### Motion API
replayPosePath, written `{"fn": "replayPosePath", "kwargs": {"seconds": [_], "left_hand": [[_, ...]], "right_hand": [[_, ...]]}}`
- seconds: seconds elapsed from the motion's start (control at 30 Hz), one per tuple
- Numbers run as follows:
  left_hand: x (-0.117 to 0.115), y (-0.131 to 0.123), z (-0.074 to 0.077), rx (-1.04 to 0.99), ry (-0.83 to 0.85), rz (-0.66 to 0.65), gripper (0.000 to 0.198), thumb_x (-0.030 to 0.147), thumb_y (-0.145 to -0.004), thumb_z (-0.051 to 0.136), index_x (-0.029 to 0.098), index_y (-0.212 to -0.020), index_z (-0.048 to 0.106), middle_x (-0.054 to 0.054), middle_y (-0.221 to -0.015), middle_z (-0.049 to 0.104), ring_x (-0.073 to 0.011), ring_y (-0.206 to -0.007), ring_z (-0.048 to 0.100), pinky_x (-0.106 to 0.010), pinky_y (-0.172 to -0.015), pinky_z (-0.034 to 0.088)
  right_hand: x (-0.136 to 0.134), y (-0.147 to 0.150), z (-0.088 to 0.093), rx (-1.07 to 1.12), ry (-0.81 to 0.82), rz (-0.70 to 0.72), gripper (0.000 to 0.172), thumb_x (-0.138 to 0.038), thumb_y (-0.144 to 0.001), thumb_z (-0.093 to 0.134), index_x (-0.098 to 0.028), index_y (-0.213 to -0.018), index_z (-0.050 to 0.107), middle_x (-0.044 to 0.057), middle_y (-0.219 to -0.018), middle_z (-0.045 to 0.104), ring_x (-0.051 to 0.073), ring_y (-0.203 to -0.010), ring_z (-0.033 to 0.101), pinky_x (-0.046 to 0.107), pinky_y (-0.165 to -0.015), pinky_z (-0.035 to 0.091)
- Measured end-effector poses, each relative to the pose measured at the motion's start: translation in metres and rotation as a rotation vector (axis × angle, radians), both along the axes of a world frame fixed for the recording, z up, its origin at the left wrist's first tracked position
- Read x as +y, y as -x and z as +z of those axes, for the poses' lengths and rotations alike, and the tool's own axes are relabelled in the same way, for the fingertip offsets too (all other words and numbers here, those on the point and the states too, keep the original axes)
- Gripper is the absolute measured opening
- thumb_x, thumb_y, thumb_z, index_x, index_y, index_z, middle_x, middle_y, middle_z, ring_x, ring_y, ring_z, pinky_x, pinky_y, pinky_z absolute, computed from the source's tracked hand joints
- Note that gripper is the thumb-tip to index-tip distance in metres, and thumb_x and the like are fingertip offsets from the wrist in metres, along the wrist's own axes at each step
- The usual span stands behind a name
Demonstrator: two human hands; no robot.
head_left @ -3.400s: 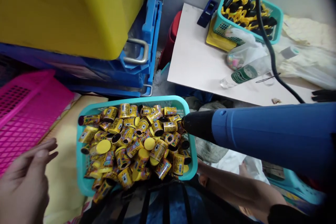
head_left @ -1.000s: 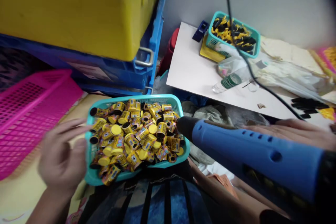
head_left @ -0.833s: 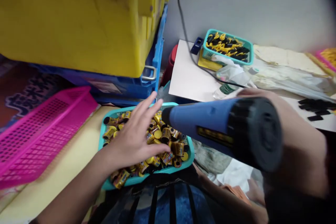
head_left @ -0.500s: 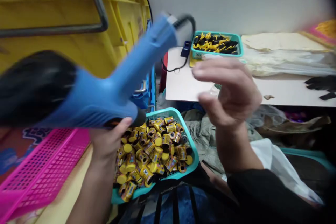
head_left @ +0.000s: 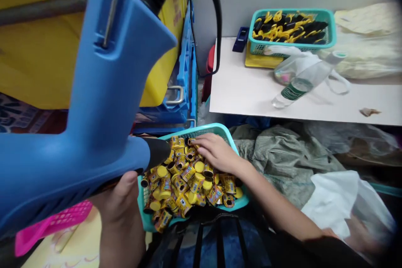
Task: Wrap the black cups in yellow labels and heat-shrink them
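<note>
My left hand (head_left: 121,197) is closed round the blue heat gun (head_left: 94,104), its thumb near the black nozzle (head_left: 157,150). The nozzle points toward a teal basket (head_left: 240,203) full of small yellow, printed cylinders (head_left: 188,173). Over the back right part of that basket, my right hand (head_left: 216,150) lies on the cylinders with its fingers stretched out and touching some of them. Nothing shows gripped in it. A thick black cord (head_left: 216,16) curves from the handle of the heat gun.
Yellow crates (head_left: 40,50) stand at the left above blue ones (head_left: 188,71). A white table (head_left: 238,92) bears a teal basket (head_left: 331,29) of black and yellow parts and a bottle (head_left: 293,92) in a bag. A pink basket (head_left: 63,220) lies lower left.
My right hand has come down from in front of the table onto the cylinders in the basket. The heat gun now looms larger, and its handle stands more upright.
</note>
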State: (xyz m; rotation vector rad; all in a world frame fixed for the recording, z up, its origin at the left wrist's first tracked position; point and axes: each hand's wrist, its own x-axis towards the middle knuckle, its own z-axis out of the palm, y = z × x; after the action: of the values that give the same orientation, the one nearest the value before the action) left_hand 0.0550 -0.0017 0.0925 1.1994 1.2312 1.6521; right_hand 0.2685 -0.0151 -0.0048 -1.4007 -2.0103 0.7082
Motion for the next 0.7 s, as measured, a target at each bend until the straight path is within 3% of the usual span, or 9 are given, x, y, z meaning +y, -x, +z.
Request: {"fn": "replayPosePath", "kwargs": {"seconds": [0.1, 0.2, 0.3, 0.4, 0.5, 0.57, 0.7], "left_hand": [[0.008, 0.006, 0.003, 0.025, -0.014, 0.02, 0.057, 0.039, -0.051, 0.085, 0.033, -0.105, 0.07, 0.004, -0.128, 0.065, -0.0332, -0.135, 0.045, -0.055, -0.119, 0.027], [0.012, 0.018, 0.001, 0.047, -0.044, 0.05, 0.061, 0.048, -0.044, 0.086, 0.037, -0.103, 0.071, 0.007, -0.126, 0.066, -0.0347, -0.137, 0.042, -0.055, -0.119, 0.028], [0.012, 0.026, 0.0, 0.056, -0.008, 0.059, 0.057, 0.049, -0.05, 0.081, 0.044, -0.106, 0.07, 0.013, -0.127, 0.065, -0.0321, -0.141, 0.038, -0.054, -0.121, 0.027], [0.012, 0.028, -0.001, 0.036, -0.032, 0.042, 0.053, 0.044, -0.058, 0.077, 0.045, -0.11, 0.069, 0.013, -0.127, 0.064, -0.0307, -0.142, 0.037, -0.053, -0.121, 0.028], [0.013, 0.027, -0.006, -0.002, -0.05, 0.001, 0.053, 0.047, -0.06, 0.075, 0.043, -0.112, 0.067, 0.011, -0.131, 0.062, -0.0321, -0.141, 0.038, -0.055, -0.119, 0.033], [0.013, 0.025, -0.014, 0.001, -0.044, -0.042, 0.059, 0.051, -0.06, 0.076, 0.043, -0.117, 0.064, 0.01, -0.135, 0.059, -0.0321, -0.14, 0.039, -0.054, -0.118, 0.035], [0.005, 0.022, -0.032, 0.064, 0.013, -0.052, 0.067, 0.052, -0.067, 0.075, 0.048, -0.13, 0.053, 0.012, -0.145, 0.05, -0.0274, -0.142, 0.038, -0.047, -0.116, 0.04]], "right_hand": [[0.023, 0.009, 0.0, -0.184, 0.187, 0.238, 0.046, -0.047, -0.101, 0.038, -0.025, -0.14, 0.05, 0.005, -0.152, 0.04, 0.029, -0.143, 0.03, 0.055, -0.115, 0.021], [0.03, -0.004, -0.003, -0.289, 0.184, 0.226, 0.041, -0.046, -0.101, 0.038, -0.025, -0.126, 0.063, 0.003, -0.145, 0.049, 0.029, -0.135, 0.041, 0.053, -0.112, 0.027], [0.027, -0.026, 0.0, -0.313, 0.073, 0.181, 0.042, -0.042, -0.102, 0.037, -0.019, -0.104, 0.073, 0.005, -0.136, 0.058, 0.027, -0.118, 0.053, 0.045, -0.101, 0.039], [0.021, -0.039, 0.0, -0.331, -0.031, 0.04, 0.042, -0.042, -0.101, 0.038, -0.017, -0.095, 0.072, 0.008, -0.106, 0.069, 0.024, -0.098, 0.056, 0.041, -0.091, 0.042], [0.011, -0.041, -0.009, -0.372, -0.055, -0.189, 0.044, -0.043, -0.101, 0.038, -0.018, -0.081, 0.07, 0.009, -0.082, 0.067, 0.024, -0.086, 0.055, 0.042, -0.082, 0.042], [0.001, -0.041, -0.019, -0.297, -0.088, -0.303, 0.042, -0.04, -0.1, 0.039, -0.019, -0.079, 0.068, 0.009, -0.083, 0.066, 0.024, -0.086, 0.055, 0.042, -0.083, 0.042], [-0.019, -0.04, -0.036, -0.096, -0.179, -0.492, 0.031, -0.036, -0.099, 0.041, -0.02, -0.096, 0.068, 0.009, -0.103, 0.065, 0.024, -0.101, 0.055, 0.044, -0.093, 0.041]]}}
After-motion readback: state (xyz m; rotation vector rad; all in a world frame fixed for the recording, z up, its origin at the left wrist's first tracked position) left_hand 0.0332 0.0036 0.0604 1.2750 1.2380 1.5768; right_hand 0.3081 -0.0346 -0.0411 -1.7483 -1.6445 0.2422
